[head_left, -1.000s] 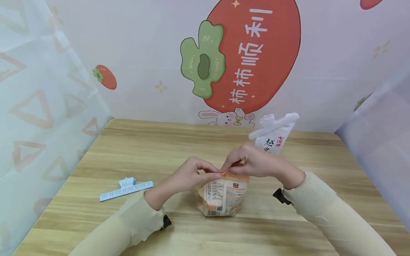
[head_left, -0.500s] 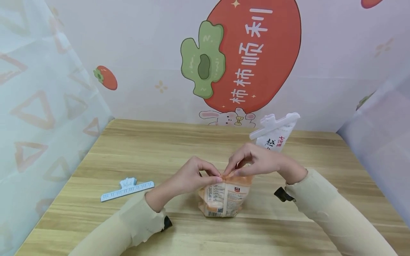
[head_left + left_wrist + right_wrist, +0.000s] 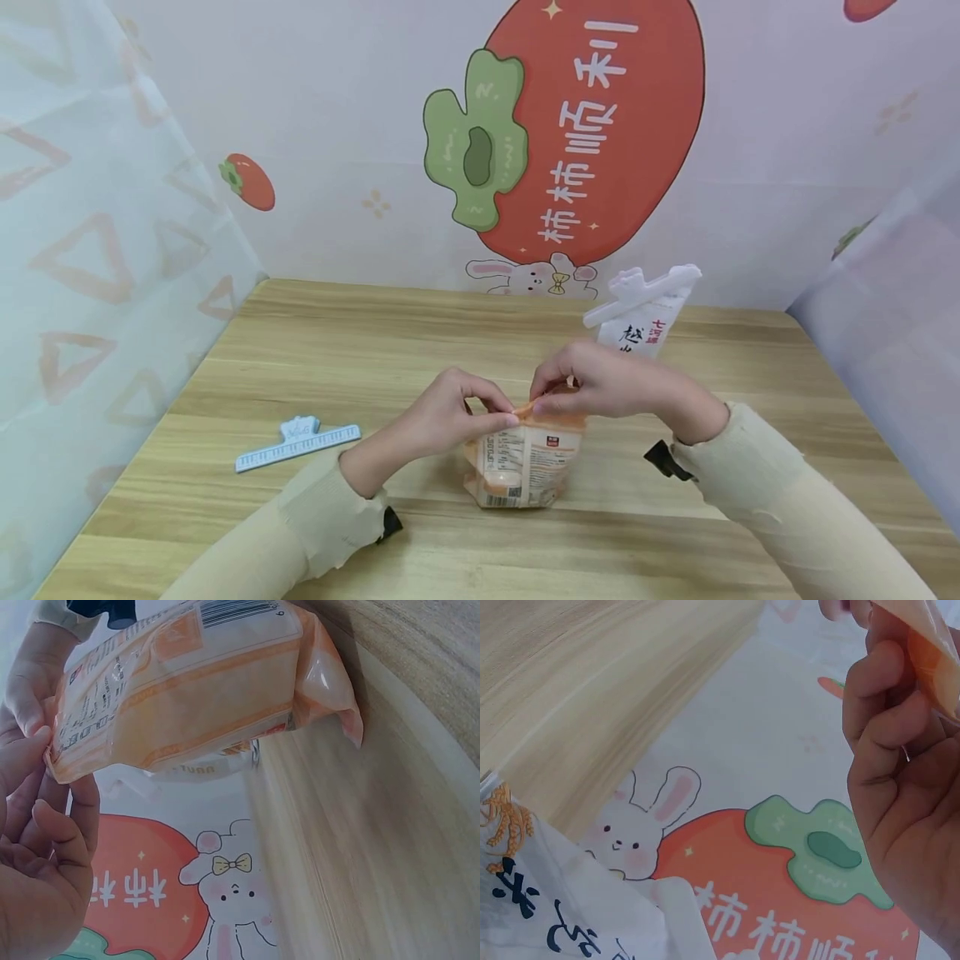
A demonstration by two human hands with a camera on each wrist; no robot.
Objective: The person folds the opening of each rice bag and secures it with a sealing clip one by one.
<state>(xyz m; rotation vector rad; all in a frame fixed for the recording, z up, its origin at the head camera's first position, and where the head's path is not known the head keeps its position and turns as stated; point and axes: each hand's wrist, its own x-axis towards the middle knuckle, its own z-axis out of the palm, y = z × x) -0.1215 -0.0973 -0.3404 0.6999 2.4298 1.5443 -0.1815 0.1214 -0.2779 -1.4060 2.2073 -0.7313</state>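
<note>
An orange and cream plastic food bag (image 3: pixel 525 467) stands upright on the wooden table, its printed side with a barcode facing the camera. At its top edge, my left hand (image 3: pixel 453 412) pinches the left part between thumb and fingers. Close beside it, my right hand (image 3: pixel 600 379) pinches the same edge, which looks folded over. In the left wrist view the bag (image 3: pixel 217 690) shows its side and a crumpled bottom corner, with left-hand fingers at the top seam. The right wrist view has the right hand (image 3: pixel 900 765) curled at an orange piece of the bag (image 3: pixel 934 667).
A light blue sealing clip (image 3: pixel 297 442) lies on the table (image 3: pixel 360 333) at the left. Behind my right hand stands a white bag (image 3: pixel 637 329) with dark lettering, a white clip (image 3: pixel 641 293) across its top. Printed cloth walls (image 3: pixel 337 125) enclose the table's back and sides.
The right hand shifted slightly right along the bag's top edge, and its fingers now sit a little apart from the left hand's. The left hand and the bag hardly moved.
</note>
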